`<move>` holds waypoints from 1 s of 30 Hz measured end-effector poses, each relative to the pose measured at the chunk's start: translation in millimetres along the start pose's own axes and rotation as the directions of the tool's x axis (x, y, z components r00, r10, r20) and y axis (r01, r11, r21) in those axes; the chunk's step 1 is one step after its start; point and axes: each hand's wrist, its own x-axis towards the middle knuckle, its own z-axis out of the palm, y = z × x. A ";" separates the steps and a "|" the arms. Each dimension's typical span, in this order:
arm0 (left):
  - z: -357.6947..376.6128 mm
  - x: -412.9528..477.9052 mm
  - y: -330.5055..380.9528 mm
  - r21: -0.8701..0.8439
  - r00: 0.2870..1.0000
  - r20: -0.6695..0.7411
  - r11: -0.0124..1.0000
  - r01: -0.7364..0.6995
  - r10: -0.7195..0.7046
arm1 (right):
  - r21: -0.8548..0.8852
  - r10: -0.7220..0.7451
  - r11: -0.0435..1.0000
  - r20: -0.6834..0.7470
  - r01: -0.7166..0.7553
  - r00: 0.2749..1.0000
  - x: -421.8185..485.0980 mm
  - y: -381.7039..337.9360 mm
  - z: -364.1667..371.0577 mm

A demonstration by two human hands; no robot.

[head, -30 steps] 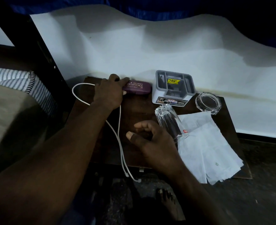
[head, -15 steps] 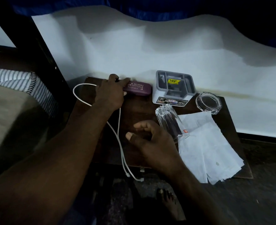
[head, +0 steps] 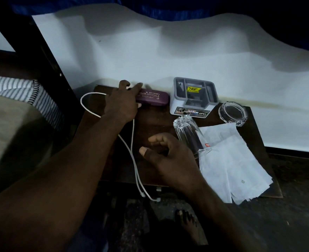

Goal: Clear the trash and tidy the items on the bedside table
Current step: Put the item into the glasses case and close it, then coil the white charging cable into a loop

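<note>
Two bare hands work over the dark bedside table [head: 151, 128]. The left hand [head: 121, 102] sits at the table's back left, on the left end of a purple spectacle case [head: 154, 98]. It pinches that end between the thumb on the near side and the index finger stretched along the far edge, with another finger bent above it. The case lies flat against the wall, just beside a grey and white organiser [head: 193, 96] with a yellow price sticker.

The right hand [head: 170, 159] hovers over the middle of the table. Its fingers are loosely curled and slightly apart, with the thumb out to the left, and they hold nothing.

Just right of this hand is a clear glass tumbler [head: 188, 135]. Its thick base points toward the organiser and its rim meets a stack of white papers [head: 230, 166]. Whether the tumbler lies on its side or stands upturned is unclear. The papers overhang the table's front right edge.

A clear glass ashtray [head: 232, 113] sits at the back right corner. A white cable [head: 131, 140] loops out from under the left hand, and its two ends hang off the front edge. Striped fabric [head: 22, 90] lies at the left.
</note>
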 end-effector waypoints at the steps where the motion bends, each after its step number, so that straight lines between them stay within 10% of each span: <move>1: -0.6 -0.3 -0.2 -0.009 1.000 0.002 1.000 0.009 -0.009 | -0.001 -0.002 1.000 -0.001 0.002 1.000 -0.1 -0.2 0.4; 10: -5.9 -7.2 -4.7 -0.032 1.000 -0.020 0.999 0.017 -0.017 | -0.126 -0.051 0.991 0.026 0.054 0.998 0.1 -3.7 1.5; 18: -11.1 -26.7 -3.8 -0.008 0.999 0.000 0.999 -0.047 0.047 | -0.498 -0.016 0.848 0.324 0.184 0.946 -11.3 -0.1 10.1; 30: -30.9 -87.1 7.4 -0.034 0.985 0.105 0.990 -0.134 0.137 | -0.516 -0.081 0.814 0.355 0.267 0.931 -24.1 -2.8 18.6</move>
